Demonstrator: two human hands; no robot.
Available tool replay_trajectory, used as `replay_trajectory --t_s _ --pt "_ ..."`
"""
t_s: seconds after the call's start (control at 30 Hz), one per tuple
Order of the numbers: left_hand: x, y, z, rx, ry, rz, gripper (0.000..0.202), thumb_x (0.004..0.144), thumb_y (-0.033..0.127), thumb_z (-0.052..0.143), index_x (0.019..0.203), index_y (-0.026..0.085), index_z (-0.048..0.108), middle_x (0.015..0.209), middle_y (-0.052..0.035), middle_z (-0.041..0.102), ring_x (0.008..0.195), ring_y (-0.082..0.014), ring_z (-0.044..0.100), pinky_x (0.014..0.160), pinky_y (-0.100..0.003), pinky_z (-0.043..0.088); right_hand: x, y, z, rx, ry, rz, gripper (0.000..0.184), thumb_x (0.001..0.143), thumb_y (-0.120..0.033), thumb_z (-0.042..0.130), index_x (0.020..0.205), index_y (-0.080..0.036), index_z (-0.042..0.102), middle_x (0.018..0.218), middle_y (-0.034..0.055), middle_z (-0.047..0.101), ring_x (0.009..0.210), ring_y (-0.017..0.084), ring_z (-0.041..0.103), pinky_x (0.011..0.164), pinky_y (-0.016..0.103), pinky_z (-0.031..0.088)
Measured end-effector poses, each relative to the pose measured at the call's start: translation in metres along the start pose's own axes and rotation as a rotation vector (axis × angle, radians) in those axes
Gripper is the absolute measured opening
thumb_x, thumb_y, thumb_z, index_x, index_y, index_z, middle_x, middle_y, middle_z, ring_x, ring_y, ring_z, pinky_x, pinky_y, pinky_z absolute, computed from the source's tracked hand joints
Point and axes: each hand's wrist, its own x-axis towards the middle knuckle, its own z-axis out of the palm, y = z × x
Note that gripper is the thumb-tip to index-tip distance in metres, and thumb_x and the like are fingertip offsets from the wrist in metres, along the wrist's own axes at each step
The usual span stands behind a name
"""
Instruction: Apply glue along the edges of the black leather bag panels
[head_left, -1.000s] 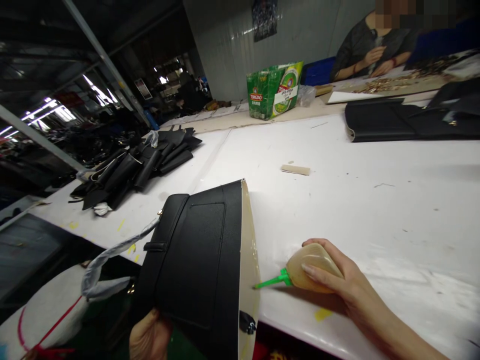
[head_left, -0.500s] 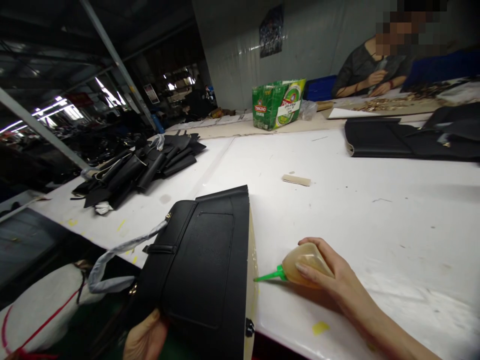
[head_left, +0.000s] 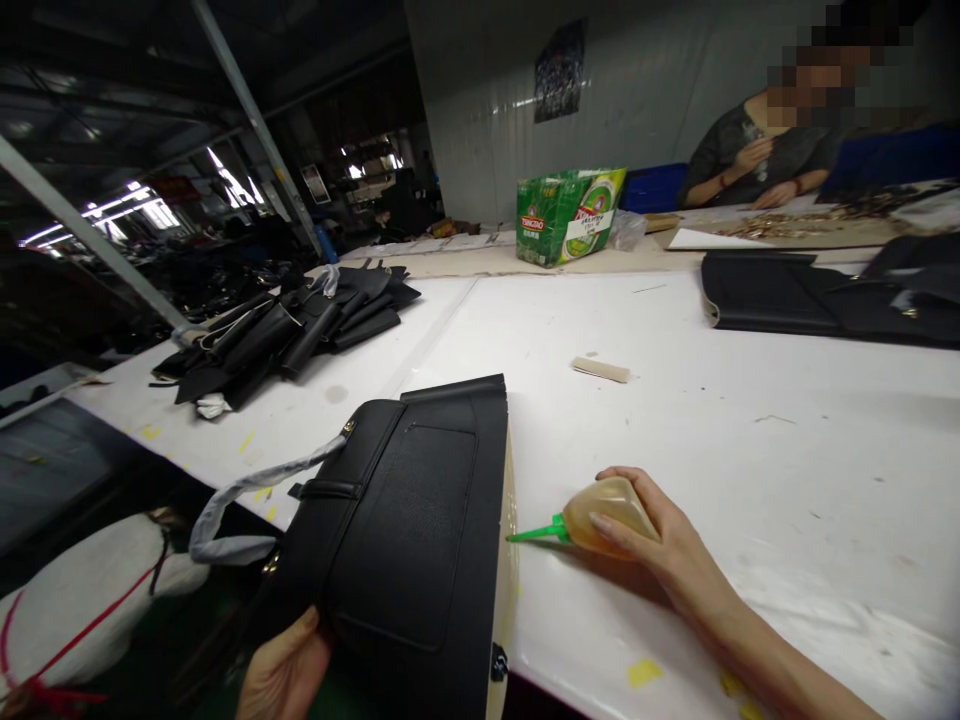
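Observation:
My left hand (head_left: 283, 672) grips the lower edge of a black handbag (head_left: 409, 530), held on its side at the white table's near edge with its cream bottom panel (head_left: 510, 560) facing right. A grey wrapped handle (head_left: 247, 495) loops off its left side. My right hand (head_left: 660, 550) is closed round an amber squeeze bottle of glue (head_left: 600, 520) lying on the table. Its green nozzle (head_left: 532, 533) points left and touches the bag's cream panel.
A pile of black bag parts (head_left: 292, 325) lies at the far left of the white table (head_left: 712, 430). A small wooden block (head_left: 601, 369) sits mid-table. Flat black panels (head_left: 810, 295) lie at right, a green carton (head_left: 570, 215) behind. Another person (head_left: 757, 155) works at the far right.
The bag has tipped so less of the cream panel shows. The view has shifted slightly down and left. The bottle and my right hand have stayed at the panel.

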Motion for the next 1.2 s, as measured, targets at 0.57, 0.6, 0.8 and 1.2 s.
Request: replay_trajectory --t_s 0.57,0.6,0.8,1.2 --pt "-0.003 0.014 0.016 -0.021 -0.119 -0.114 0.045 0.084 0.018 0.053 0.125 0.033 0.060 0.122 -0.0004 0.065 0.129 -0.0266 0.040 0.110 -0.044 0.025 0.010 -0.006 -0.020 0.561 0.065 0.146 0.036 0.077 -0.046 0.069 0.100 -0.019 0.063 0.101 0.0093 0.066 0.100 0.032 0.057 0.084 0.038 0.049" --pt "-0.004 0.015 0.018 -0.022 -0.100 -0.119 0.044 0.083 0.019 0.054 0.125 0.032 0.061 0.122 -0.0006 0.065 0.129 -0.0274 0.040 0.109 -0.045 0.026 0.012 -0.005 -0.019 0.512 0.079 0.133 0.039 0.076 -0.047 0.071 0.101 -0.020 0.062 0.099 0.0082 0.066 0.097 0.031 0.057 0.081 0.037 0.049" --pt "-0.007 0.016 0.020 0.000 -0.070 -0.148 0.042 0.081 0.021 0.057 0.121 0.029 0.065 0.115 -0.0031 0.070 0.128 -0.0315 0.042 0.108 -0.050 0.031 0.038 0.001 -0.005 0.204 0.129 0.007 0.047 0.075 -0.054 0.070 0.106 -0.023 0.051 0.090 0.0014 0.062 0.084 0.026 0.057 0.072 0.032 0.045" --pt "-0.006 0.026 0.036 -0.049 0.030 -0.184 0.042 0.080 0.022 0.055 0.119 0.032 0.066 0.112 -0.0019 0.071 0.126 -0.0314 0.045 0.106 -0.051 0.033 0.038 -0.003 -0.001 0.127 -0.105 -0.030 0.046 0.074 -0.055 0.063 0.102 -0.022 0.048 0.077 -0.0005 0.059 0.072 0.024 0.055 0.064 0.032 0.041"
